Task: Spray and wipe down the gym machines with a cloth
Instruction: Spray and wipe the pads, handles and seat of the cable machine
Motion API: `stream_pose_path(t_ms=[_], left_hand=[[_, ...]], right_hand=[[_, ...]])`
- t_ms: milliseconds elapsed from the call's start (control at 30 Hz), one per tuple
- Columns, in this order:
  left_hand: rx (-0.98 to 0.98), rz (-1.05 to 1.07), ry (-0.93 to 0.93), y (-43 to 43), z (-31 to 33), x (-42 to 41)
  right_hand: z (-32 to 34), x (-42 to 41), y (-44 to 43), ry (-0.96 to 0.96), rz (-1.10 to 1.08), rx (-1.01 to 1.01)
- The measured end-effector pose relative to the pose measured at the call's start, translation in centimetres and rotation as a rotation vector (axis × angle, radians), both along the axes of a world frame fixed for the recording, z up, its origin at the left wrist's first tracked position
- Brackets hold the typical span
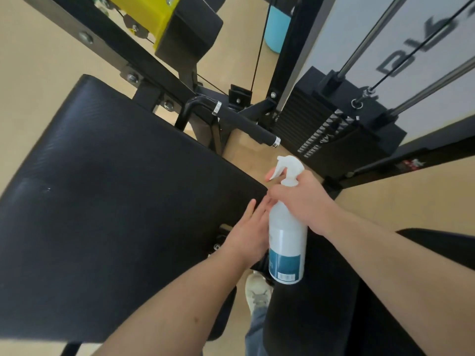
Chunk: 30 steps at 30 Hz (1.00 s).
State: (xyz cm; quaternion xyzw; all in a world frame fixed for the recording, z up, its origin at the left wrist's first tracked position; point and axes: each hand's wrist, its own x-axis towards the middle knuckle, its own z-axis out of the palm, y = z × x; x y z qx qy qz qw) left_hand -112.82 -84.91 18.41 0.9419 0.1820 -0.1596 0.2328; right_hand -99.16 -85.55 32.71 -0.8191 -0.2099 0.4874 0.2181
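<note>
Right hand (300, 199): fingers wrapped round the neck of the white spray bottle (288, 237), just under the spray head (289, 167). One fingertip lies forward on the trigger. I cannot tell whether the trigger is being squeezed. The bottle hangs upright below the grip, nozzle pointing left and away from me, with a teal label on its lower half.

Left hand (246, 232): fingers straight and close together, holding nothing. It lies just left of the bottle body and below the gripping hand. Its far edge is hidden behind the bottle, so I cannot confirm contact.

Left of the grip, and passing under the left hand, is the wide black seat pad (115, 188), its near corner just beside the bottle. Beyond the grip, a black foam-covered handle (246, 124) with chrome end rings juts from the black frame. Beyond and right of the grip stands the weight stack (334, 129), with chrome guide rods (372, 39) rising from it. Far beyond, at upper left, a yellow part (146, 16) is fixed to the frame, and a light-blue cylinder (277, 27) shows behind the upright.

Below the bottle I see a pale shoe (257, 291) on the tan floor (38, 60). A second black pad (334, 304) lies below the right forearm.
</note>
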Motion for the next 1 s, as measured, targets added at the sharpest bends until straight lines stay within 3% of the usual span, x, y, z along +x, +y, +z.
stream_pose_path(t_ms=[167,233,433,567,867,1000], left_hand=[[0.272,-0.183,0.083,0.4,0.7,-0.9],[0.344,-0.155,0.136,1.9,1.3,-2.9],[0.455,0.166,0.248,7.4,6.3,-8.7],[0.401,0.46,0.226,7.7,8.6,-12.1],[0.093,1.205,-0.266,4.8,12.7,-18.5],[0.302,1.369,-0.069,4.0,12.9,-21.2]], right_hand=[[-0.1,-0.2,0.2,-0.013,0.019,-0.006],[0.5,-0.6,0.4,0.011,0.058,0.011],[1.2,-3.3,2.3,0.035,0.125,-0.036],[2.3,-5.5,3.5,0.051,0.162,0.016],[4.0,-10.0,4.2,0.085,0.392,0.096],[4.3,-11.5,3.8,0.124,0.469,0.1]])
